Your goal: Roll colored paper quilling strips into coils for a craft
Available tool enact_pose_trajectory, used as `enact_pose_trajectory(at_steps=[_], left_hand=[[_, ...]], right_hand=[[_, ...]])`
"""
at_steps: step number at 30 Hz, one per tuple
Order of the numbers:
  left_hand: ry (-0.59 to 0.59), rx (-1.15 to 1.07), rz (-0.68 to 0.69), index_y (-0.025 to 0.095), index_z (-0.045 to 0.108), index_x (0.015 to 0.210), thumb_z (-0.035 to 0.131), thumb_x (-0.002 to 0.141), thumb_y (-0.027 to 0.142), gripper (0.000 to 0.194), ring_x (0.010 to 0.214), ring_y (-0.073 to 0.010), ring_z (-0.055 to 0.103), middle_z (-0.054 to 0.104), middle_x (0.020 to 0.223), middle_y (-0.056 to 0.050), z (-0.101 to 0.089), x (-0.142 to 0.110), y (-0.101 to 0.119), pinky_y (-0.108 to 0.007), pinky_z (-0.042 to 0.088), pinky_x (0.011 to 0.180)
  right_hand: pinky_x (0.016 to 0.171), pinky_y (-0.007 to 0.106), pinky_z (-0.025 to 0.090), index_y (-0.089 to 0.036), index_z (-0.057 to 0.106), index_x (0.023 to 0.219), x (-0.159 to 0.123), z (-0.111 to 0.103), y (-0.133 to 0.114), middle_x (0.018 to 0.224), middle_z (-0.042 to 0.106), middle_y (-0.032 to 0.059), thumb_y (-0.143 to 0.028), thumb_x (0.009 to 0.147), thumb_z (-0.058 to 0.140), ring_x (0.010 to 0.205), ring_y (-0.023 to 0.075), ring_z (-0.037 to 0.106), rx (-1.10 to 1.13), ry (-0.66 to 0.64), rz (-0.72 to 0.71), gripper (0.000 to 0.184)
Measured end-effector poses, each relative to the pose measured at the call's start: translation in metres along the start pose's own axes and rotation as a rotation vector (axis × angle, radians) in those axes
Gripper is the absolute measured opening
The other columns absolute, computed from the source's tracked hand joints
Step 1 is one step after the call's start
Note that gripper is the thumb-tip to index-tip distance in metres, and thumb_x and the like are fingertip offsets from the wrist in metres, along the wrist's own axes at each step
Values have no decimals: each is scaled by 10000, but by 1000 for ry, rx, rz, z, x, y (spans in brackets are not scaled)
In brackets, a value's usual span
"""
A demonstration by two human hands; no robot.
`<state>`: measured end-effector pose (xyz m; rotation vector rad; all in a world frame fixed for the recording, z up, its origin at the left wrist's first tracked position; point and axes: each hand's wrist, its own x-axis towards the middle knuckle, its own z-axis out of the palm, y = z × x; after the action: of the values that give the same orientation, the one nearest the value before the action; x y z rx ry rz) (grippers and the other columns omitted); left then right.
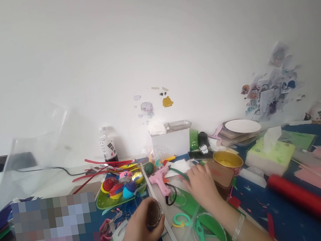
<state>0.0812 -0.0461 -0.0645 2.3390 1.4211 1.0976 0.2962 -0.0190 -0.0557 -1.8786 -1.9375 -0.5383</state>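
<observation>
A small round brown object (pixel 154 214) is held in the left hand (pixel 141 226), gripped between thumb and curled fingers, on the near side of the pink glue gun (pixel 158 182). To the right of the glue gun, the right hand (pixel 200 183) is held palm down, its fingers bent beside a green strip (pixel 178 172); whether anything is pinched there cannot be told. Left of the glue gun, brightly coloured balls (pixel 116 191) are gathered on a green tray (pixel 102 203). Behind it, a white box (pixel 171 143) is placed against the wall (pixel 148 37). Farther right of it, a gold tin (pixel 229 167), a tissue pack (pixel 267 159) and a red roll (pixel 308 201) are seen.
</observation>
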Motion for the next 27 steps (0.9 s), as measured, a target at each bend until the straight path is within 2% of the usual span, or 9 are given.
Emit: enact_pose_trajectory(at_steps=[4,7,16,21,27], left_hand=[[-16,-39,-21,224,469,1091,503,742,274,353,795,-179,660,680,945,-45,3,1,-2,-238,525,668],[-32,-32,-26,234,474,1065,493,742,267,325,778,-178,654,671,929,-37,2,0,-3,-240,518,658],[-67,-57,-65,241,469,962,493,742,280,224,659,-159,628,651,808,-3,-1,1,1,-231,497,590],[-63,-120,-99,238,465,981,497,739,291,249,730,-172,640,658,878,-18,0,2,1,-241,504,637],[-56,-169,-203,240,444,1044,504,739,313,319,796,-189,639,651,929,-28,-1,5,-3,-267,509,678]], right_hand=[[977,483,160,-120,660,930,2,15,8,1072,614,161,-121,829,429,1089,299,430,-113,-164,8,252],[977,475,156,-113,691,874,2,21,9,1082,620,165,-36,803,401,1118,298,419,-133,-206,0,309],[970,464,169,-120,706,827,2,19,6,1022,649,155,-25,801,422,1081,289,454,-134,-231,-11,300],[972,461,165,-135,702,841,2,19,7,1026,647,150,-53,800,439,1111,289,428,-126,-220,-6,279],[976,466,166,-158,707,815,1,18,8,996,661,127,-57,789,426,1070,269,453,-133,-217,-4,300]])
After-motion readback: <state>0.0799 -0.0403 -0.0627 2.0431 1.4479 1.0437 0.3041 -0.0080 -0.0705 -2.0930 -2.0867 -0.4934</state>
